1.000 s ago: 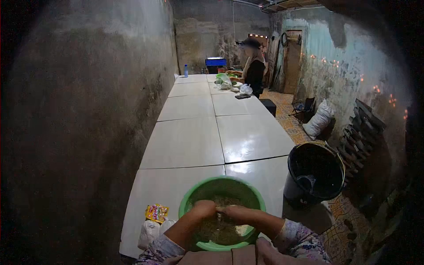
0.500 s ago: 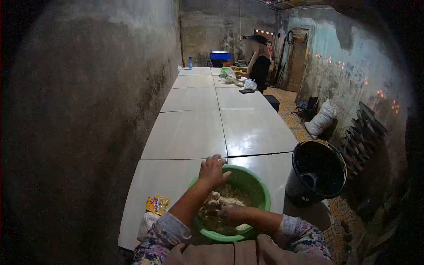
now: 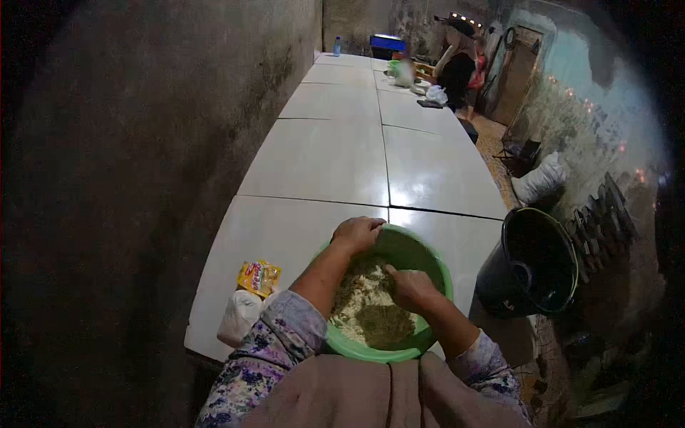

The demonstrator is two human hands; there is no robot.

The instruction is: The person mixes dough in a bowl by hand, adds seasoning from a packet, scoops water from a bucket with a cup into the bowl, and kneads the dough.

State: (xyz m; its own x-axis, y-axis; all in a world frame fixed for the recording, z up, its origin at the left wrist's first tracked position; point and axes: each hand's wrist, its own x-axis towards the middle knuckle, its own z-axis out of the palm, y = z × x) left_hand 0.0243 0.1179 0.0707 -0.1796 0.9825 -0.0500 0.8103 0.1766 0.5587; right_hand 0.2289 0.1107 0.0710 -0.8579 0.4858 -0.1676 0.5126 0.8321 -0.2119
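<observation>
Nearest, one green basin (image 3: 410, 246) sits at the tabletop's (image 3: 314, 160) near end, close against the body, probably to keep it steady. It contains one pale and brown mixture (image 3: 385, 324). Of the two hands, the left hand (image 3: 357, 234) lies over the basin's far-left rim, fingers bent, seemingly bracing it; how firmly it grips, I cannot tell. The right hand (image 3: 415, 289) is inside the basin, fingers at the mixture; whether they are closed on any is hidden.

Left of the basin are one yellow packet (image 3: 258, 278) and at least one white bag (image 3: 241, 314), apparently set aside within reach. Right of it, beyond the table edge, stands one black bucket (image 3: 539, 264), likely kept off the work surface.

Farther beyond the basin to the right slumps one white sack (image 3: 542, 178). At the tabletop's far end are one blue bottle (image 3: 337, 47) and two people, one in a dark top (image 3: 457, 75).
</observation>
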